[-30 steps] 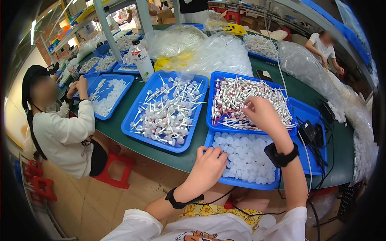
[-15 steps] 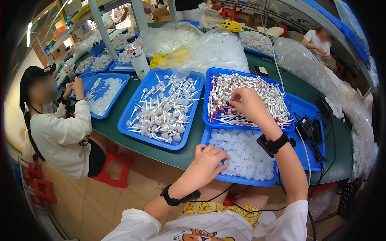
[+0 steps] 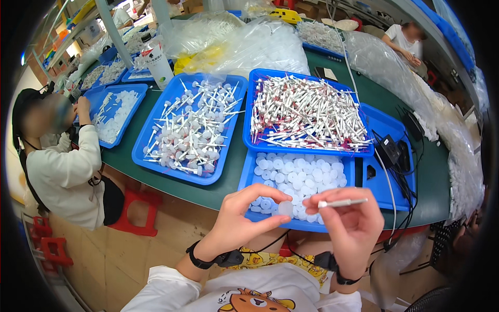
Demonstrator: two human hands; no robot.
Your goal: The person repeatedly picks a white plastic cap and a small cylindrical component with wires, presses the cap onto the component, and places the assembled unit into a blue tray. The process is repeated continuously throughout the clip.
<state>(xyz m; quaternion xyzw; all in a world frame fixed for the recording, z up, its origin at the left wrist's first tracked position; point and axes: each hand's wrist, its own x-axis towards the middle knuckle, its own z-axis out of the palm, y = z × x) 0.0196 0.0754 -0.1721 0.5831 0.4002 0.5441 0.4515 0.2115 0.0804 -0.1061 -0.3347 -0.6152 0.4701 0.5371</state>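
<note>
My left hand (image 3: 236, 216) pinches a translucent white plastic disc (image 3: 285, 208) between thumb and fingers. Facing it, my right hand (image 3: 356, 223) grips a thin white stick (image 3: 344, 203) with a small knob at its left end. Disc and stick are apart. Both hands are above the near edge of a blue tray (image 3: 245, 174) of similar loose discs (image 3: 306, 174). Just beyond, overlapping that tray, a second blue tray (image 3: 312, 150) is heaped with white sticks (image 3: 306, 112) with reddish bits among them. To the left, another blue tray (image 3: 179, 176) holds sticks with discs fitted on them (image 3: 192, 130).
A bottle (image 3: 157, 65) and large clear plastic bags (image 3: 260, 47) stand behind the trays. At right, a blue tray (image 3: 371, 182) carries a black adapter (image 3: 389, 150) and cables. A co-worker (image 3: 60, 156) sits at left beside another blue tray (image 3: 140, 104). Red stools (image 3: 138, 216) are on the floor.
My right hand has come back from the stick tray with a stick in it. My left hand has lifted off the disc tray, now holding a disc. The view has shifted slightly.
</note>
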